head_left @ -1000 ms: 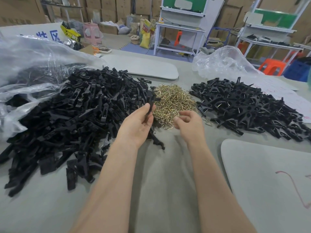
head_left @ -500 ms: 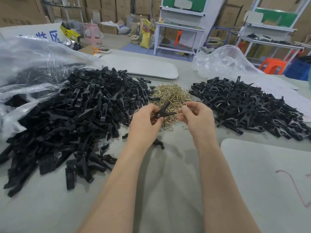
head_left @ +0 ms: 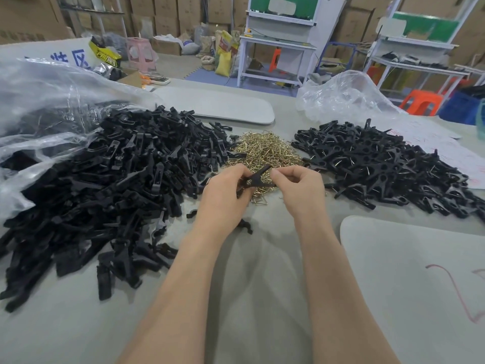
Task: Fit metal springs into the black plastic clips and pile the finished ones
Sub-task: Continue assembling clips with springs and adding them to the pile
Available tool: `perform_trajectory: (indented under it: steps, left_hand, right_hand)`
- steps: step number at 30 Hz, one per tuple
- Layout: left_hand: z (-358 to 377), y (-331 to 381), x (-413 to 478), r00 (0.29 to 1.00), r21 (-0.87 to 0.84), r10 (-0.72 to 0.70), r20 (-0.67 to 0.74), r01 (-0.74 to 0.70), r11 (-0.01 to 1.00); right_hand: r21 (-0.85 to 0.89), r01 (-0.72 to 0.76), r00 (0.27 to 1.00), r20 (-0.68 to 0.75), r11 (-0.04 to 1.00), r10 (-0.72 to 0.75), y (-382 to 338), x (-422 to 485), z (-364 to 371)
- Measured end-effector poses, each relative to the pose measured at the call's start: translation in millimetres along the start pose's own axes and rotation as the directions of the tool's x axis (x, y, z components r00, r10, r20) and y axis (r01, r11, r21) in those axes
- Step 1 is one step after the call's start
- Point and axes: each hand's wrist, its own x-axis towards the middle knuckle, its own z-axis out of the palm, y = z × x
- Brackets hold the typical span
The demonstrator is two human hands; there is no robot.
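1. far left, a clear plastic bag (head_left: 39, 109) lies open on the grey table (head_left: 78, 324), with black parts showing through it.
2. beside it, spreading toward the middle, sits a big heap of loose black clip parts (head_left: 110, 185). a few strays lie on the table at its near edge.
3. the left hand (head_left: 225, 193) is just right of that heap, above the table, with its fingers curled round the near end of a black clip (head_left: 258, 177).
4. the clip is held between the two hands. its two arms spread in a v that opens to the right, over the near edge of the pile of brass-coloured springs (head_left: 265, 151).
5. the right hand (head_left: 301, 187) is close to the left one, thumb and forefinger pinching the tip of the clip's upper arm. i cannot tell whether a spring is in that pinch.
6. further right, just beside the springs, lies the pile of finished clips (head_left: 380, 164), with wire glinting in many of them.
7. behind that pile is a crumpled clear bag (head_left: 346, 98). in front of it, at the near right, lies a pale grey pad (head_left: 406, 285) with a red scribble.
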Motion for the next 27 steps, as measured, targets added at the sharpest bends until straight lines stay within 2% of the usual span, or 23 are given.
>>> perform_trajectory:
  steps: [5,7,9,10,12,13,15,19,22,24,27]
  left_hand:
    - [0,0,0,1.000,-0.008,0.011,0.021,-0.011,1.000]
    - [-3,2,0,0.999,-0.023,0.003,0.045,-0.002,1.000]
    - [-6,4,-1,0.997,-0.068,-0.008,0.080,0.013,0.998]
    - [-9,5,-2,0.995,-0.100,-0.017,0.094,0.027,0.995]
    - [-13,7,-2,0.992,-0.146,-0.035,0.121,0.053,0.988]
    - [-14,7,-2,0.990,-0.151,-0.041,0.136,0.061,0.987]
    - [-16,6,-1,0.986,-0.121,-0.047,0.161,0.067,0.990]
    - [-15,8,-2,0.982,-0.029,-0.027,0.184,0.033,0.999]
    - [-16,7,-1,0.982,-0.010,-0.012,0.191,0.014,1.000]
    - [-18,6,-1,0.983,-0.050,-0.010,0.185,0.020,0.999]
    - [-19,9,-2,0.984,-0.112,0.006,0.175,0.014,0.994]
  right_hand:
    - [-0.010,0.015,1.000,-0.027,1.000,-0.016,2,-1,5]
    - [0.023,-0.068,0.998,0.011,0.997,0.067,1,0,2]
    - [0.137,-0.254,0.959,0.165,0.957,0.231,0,3,-6]
    - [0.220,-0.366,0.912,0.280,0.904,0.301,-1,5,-11]
    - [0.322,-0.520,0.812,0.475,0.791,0.340,-1,7,-20]
    - [0.326,-0.545,0.784,0.525,0.773,0.332,0,7,-23]
    - [0.300,-0.547,0.768,0.551,0.782,0.326,1,6,-25]
    - [0.190,-0.470,0.806,0.490,0.862,0.332,5,8,-26]
    - [0.181,-0.453,0.807,0.499,0.873,0.315,6,8,-26]
    - [0.228,-0.492,0.776,0.552,0.840,0.305,7,7,-25]
    - [0.343,-0.602,0.684,0.688,0.721,0.243,10,3,-23]
